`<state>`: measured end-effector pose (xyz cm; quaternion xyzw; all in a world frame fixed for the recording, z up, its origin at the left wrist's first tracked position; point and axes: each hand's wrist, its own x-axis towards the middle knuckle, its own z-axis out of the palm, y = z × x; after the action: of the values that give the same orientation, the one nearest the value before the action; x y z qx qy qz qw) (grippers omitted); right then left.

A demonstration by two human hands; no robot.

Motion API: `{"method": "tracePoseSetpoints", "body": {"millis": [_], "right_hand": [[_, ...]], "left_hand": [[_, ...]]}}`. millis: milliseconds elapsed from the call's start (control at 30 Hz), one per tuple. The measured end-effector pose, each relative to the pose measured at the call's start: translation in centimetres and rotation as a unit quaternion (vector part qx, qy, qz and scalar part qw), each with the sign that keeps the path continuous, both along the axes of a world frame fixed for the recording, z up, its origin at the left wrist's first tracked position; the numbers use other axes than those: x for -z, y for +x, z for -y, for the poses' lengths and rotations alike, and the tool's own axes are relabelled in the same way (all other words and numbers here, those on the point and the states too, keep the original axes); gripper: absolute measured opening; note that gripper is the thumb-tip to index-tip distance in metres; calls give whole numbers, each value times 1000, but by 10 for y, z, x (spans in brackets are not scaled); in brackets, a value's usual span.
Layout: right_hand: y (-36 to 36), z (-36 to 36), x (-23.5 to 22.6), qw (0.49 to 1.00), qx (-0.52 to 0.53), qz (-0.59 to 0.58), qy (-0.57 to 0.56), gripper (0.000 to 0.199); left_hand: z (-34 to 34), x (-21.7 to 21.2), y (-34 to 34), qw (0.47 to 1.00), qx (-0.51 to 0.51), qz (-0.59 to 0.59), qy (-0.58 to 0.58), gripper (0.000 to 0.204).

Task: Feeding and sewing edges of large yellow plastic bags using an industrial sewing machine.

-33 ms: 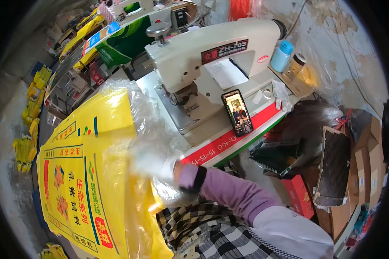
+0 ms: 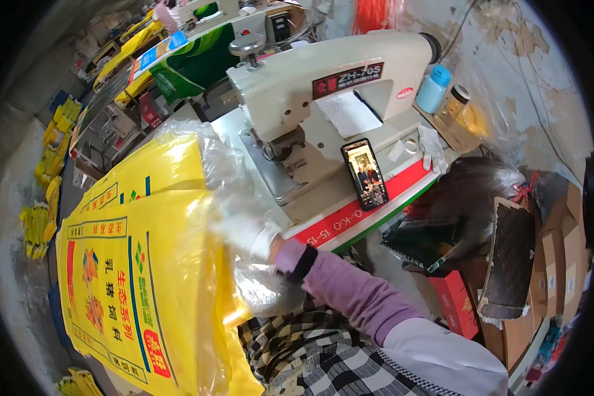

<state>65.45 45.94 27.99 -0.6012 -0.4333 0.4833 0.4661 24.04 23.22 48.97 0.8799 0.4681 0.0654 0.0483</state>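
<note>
Item: yellow woven feed sack, printed in red and green, with a clear plastic liner bunched out of its open mouth; it is laid across the lap and the left part of the view, the mouth edge turned toward the sewing machine. Right hand, in a white glove, is seen pushed into the liner at the sack's mouth; the fingers are veiled by the plastic, so whether they are spread or pinching cannot be told. The purple sleeve with its dark cuff comes in from lower right. Left hand is not seen. The white industrial machine stands on a table with a red front edge; a smartphone with a lit screen is propped on the bed just above that edge. A blue bottle and a glass jar stand at the table's far right corner. Cardboard boxes crowd the right side below the table; stacked yellow sacks line the floor at left, a bare strip of floor lying between them and the held sack.
</note>
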Motion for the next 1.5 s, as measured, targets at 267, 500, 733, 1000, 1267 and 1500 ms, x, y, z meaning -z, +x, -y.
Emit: {"method": "tracePoseSetpoints", "body": {"millis": [267,500,733,1000,1267,1500], "right_hand": [[2,43,-40,894,290,221,260,79],[18,59,-75,713,18,475,515,38],[25,67,-63,951,-88,164,248,33],[27,72,-99,748,145,511,397,55],[20,41,-71,848,10,271,455,34],[16,29,-85,949,28,284,135,17]], "left_hand": [[3,-17,-5,980,-149,119,-51,28],[-6,-12,-18,981,-148,107,62,14],[-13,-14,-35,976,-158,-17,152,6],[-20,-14,-42,987,-115,-20,113,14],[-20,-12,-43,988,-111,-15,109,13],[-1,10,-73,985,-63,-76,142,19]]}}
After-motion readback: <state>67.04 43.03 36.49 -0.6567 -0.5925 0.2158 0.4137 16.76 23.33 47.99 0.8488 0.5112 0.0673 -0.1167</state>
